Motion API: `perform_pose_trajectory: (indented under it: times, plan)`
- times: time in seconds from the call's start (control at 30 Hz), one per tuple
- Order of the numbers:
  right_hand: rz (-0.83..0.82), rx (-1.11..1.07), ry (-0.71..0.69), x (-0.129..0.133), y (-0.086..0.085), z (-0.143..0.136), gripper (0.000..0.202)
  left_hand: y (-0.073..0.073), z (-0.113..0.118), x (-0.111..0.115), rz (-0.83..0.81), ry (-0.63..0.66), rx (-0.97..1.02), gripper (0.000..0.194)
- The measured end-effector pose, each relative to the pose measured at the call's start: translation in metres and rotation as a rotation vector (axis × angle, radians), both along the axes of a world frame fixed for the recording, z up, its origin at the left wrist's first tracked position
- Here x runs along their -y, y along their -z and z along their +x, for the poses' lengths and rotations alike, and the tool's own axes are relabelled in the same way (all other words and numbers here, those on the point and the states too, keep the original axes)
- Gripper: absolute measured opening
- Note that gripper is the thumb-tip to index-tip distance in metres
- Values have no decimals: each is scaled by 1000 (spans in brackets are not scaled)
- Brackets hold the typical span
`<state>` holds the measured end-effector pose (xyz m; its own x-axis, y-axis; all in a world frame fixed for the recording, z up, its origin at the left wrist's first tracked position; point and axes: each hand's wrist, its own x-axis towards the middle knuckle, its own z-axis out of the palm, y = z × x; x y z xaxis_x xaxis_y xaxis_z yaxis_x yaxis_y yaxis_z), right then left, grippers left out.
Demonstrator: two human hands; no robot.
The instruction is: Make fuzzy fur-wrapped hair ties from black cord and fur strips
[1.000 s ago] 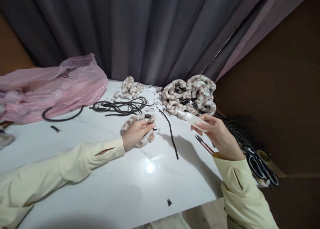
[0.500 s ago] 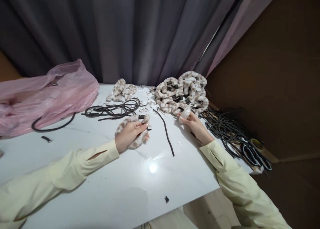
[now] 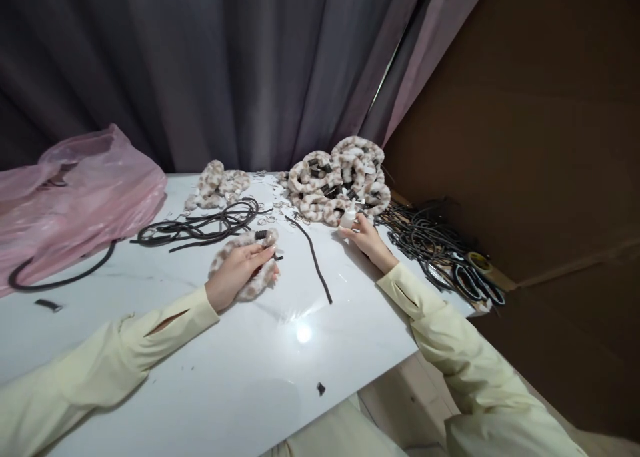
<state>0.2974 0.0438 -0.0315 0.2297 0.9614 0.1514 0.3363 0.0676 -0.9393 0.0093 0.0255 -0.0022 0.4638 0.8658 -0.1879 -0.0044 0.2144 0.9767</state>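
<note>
My left hand (image 3: 243, 270) is closed around a fluffy white-and-brown plush ring (image 3: 220, 257), holding it just over the table. A dark coiled piece (image 3: 261, 234) shows at the ring's top, and a short dark cord end (image 3: 279, 258) pokes out by my fingertips. In my right hand (image 3: 367, 238) is a small white nozzle bottle (image 3: 349, 216), nearly upright beside the pile of similar plush rings (image 3: 345, 174). Whether its base touches the table I cannot tell. A single dark cord (image 3: 314, 257) lies between my hands.
Looped dark cords (image 3: 200, 227) lie behind my left hand, near two plush pieces (image 3: 215, 184). A pink plastic bag (image 3: 85, 197) fills the left. Tangled cords (image 3: 425, 230) and a tape roll (image 3: 479, 262) line the right edge. One small black piece (image 3: 321, 389) sits near the front edge.
The view has turned right, so things appear further left. The bottle in my right hand has gone from tilted to nearly upright. My left hand keeps its hold on the plush ring.
</note>
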Motion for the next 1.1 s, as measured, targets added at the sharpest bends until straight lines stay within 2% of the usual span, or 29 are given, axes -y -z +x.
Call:
perform_pose_trajectory:
  times: [0.1, 0.17, 0.3, 0.33, 0.37, 0.43, 0.53, 0.6, 0.63, 0.7, 0.77, 0.8, 0.87, 0.93, 1.0, 1.1]
  plan:
    - [1, 113, 20, -3, -6, 3, 44, 0, 0, 0, -5, 0, 8, 27]
    - [-12, 204, 50, 1, -16, 11, 44, -1, 0, 0, -10, -3, 13, 28]
    - [-27, 407, 157, 32, -44, 27, 29, -2, 0, 1, -43, -16, 23, 27]
    - [-59, 492, 178, 43, -49, 28, 24, -1, 0, 1, -54, -18, 29, 26]
    - [-193, 752, 153, 55, -51, 27, 23, -1, 0, 0, -62, -20, 36, 26]
    - [-455, 1119, 93, 77, -49, 17, 23, 0, 0, 0, -70, -23, 42, 25]
    - [-347, 1443, 140, 97, -33, -5, 17, 0, 0, 0, -78, -29, 52, 26]
    - [-251, 1508, 182, 102, -23, -14, 19, -2, 0, 0, -83, -36, 65, 27]
    - [-204, 1475, 200, 102, -20, -16, 19, -3, 0, 0, -86, -38, 72, 27]
    - [-82, 1266, 204, 101, -22, -17, 18, -4, 0, 0, -92, -38, 80, 28]
    - [42, 923, 108, 96, -34, -21, 18, -4, 0, -1, -100, -28, 93, 28]
    - [83, 737, 15, 93, -43, -26, 19, -4, -1, -2, -106, -21, 109, 28]
    - [65, 443, -200, 83, -62, -41, 21, -1, -3, -5, -124, -25, 163, 27]
    - [10, 223, -353, 70, -76, -59, 24, 2, -5, -9, -149, -46, 237, 24]
    - [-71, 137, -437, 56, -82, -75, 29, 4, -7, -12, -183, -58, 298, 23]
    - [-153, 149, -451, 42, -75, -86, 35, 4, -9, -13, -222, -39, 353, 22]
